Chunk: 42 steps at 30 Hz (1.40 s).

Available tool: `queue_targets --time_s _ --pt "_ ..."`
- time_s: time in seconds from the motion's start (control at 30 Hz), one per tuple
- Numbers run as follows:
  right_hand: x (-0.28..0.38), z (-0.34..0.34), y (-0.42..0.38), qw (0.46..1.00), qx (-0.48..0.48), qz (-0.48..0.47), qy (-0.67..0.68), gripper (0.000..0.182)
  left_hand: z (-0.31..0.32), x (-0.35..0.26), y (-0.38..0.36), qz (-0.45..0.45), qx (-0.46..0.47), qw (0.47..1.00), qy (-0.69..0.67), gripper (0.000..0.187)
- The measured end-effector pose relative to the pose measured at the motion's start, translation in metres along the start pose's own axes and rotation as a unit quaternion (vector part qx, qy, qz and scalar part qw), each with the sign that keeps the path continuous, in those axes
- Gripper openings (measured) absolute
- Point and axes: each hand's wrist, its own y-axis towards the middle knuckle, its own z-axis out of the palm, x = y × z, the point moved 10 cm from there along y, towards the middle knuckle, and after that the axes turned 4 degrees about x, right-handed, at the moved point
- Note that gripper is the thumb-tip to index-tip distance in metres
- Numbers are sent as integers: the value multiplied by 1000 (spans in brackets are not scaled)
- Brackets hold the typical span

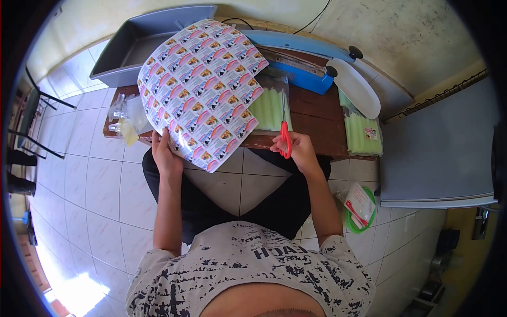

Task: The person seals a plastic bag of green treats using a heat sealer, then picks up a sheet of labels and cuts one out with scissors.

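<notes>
My left hand [167, 154] grips the lower left edge of a large sheet of printed labels [203, 87], thumb on top. The sheet bends upward over the table, and its right edge is stepped where pieces are gone. In my right hand [299, 150] is a pair of scissors [285, 138] with red handles, blades pointing up and away from me. The scissors are apart from the sheet, to its right. Behind the blades lies a clear plastic pack of pale green sticks [269, 108], partly hidden by the sheet.
On the brown table [314, 119] stand a grey tray [119, 58], a blue bag sealer [303, 74] and a white oblong dish [355, 87]. A labelled green pack [363, 134] lies at the right end, crumpled plastic [127, 116] at the left. A green basket [362, 214] sits on the floor.
</notes>
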Motion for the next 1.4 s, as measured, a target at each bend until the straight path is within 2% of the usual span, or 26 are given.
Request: queue_targets --time_s 0.1,0.23,0.3,0.43,0.5,0.6,0.73,0.8,1.07,1.2,1.33,1.4 --pt "11 -1 1 998 -35 -50 2 22 3 0 2 -19 8 1000 -7 28" --pt "9 10 17 997 -45 -65 -16 23 0 3 3 -29 17 999 -11 28" --pt "18 17 25 991 -54 -121 -5 24 2 2 3 -34 14 999 -11 28" --pt "17 24 35 994 -74 -80 27 22 -1 2 5 -45 8 999 6 30" --pt "7 35 35 990 -75 -18 117 22 0 2 5 -50 9 999 6 30" --pt "7 49 33 986 -81 -58 133 22 0 1 5 -52 10 999 3 30" --pt "0 50 34 985 -80 -48 142 25 1 5 6 -59 12 998 2 31" --pt "1 42 31 979 -111 -94 142 25 -1 9 6 -70 15 997 -3 32" --pt "4 46 31 976 -91 -75 185 25 -3 15 15 -106 30 993 -36 32" --pt "1 60 30 979 -64 -33 191 27 3 8 11 -82 17 996 -17 32" --pt "-4 66 36 980 -64 -41 184 27 1 -5 13 -49 16 999 14 31" --pt "-2 57 37 977 -98 -64 179 28 5 -7 11 -44 20 999 17 32"
